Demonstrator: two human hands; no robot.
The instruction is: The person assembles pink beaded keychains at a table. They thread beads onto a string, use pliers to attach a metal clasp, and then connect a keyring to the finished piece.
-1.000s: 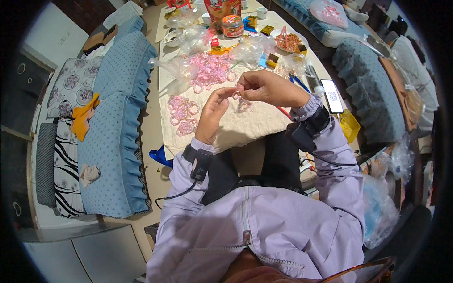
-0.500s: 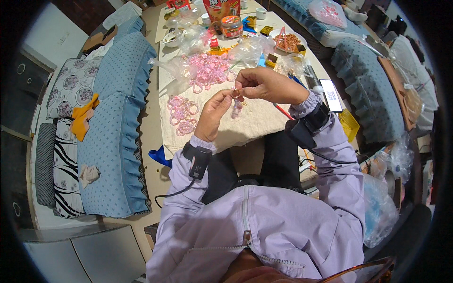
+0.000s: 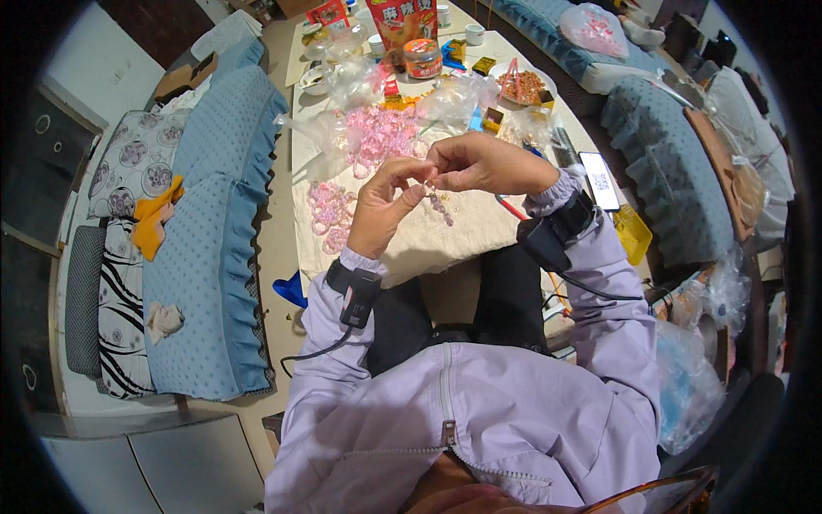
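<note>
Over the near part of the table, my left hand (image 3: pixel 387 208) and my right hand (image 3: pixel 488 163) meet fingertip to fingertip, both pinched closed. A short strand of purple-pink beads (image 3: pixel 441 208) hangs down from between them, its upper end hidden by the fingers. Which fingers carry the most of it cannot be made out. Just beyond my hands lies a heap of pink beaded bracelets (image 3: pixel 381 133). A smaller group of pink beaded bracelets (image 3: pixel 330 214) rests to the left of my left hand.
A cream cloth (image 3: pixel 402 248) covers the near table. Farther back stand clear plastic bags (image 3: pixel 342 77), an orange-lidded jar (image 3: pixel 422 58), a red food pouch (image 3: pixel 402 21) and a plate of small brown pieces (image 3: pixel 524 86). A phone (image 3: pixel 599 180) and yellow basket (image 3: pixel 632 231) are at right.
The bead strand now hangs lower and more slanted to the right below my fingers. My left hand has turned slightly, its fingers reaching closer to my right hand's.
</note>
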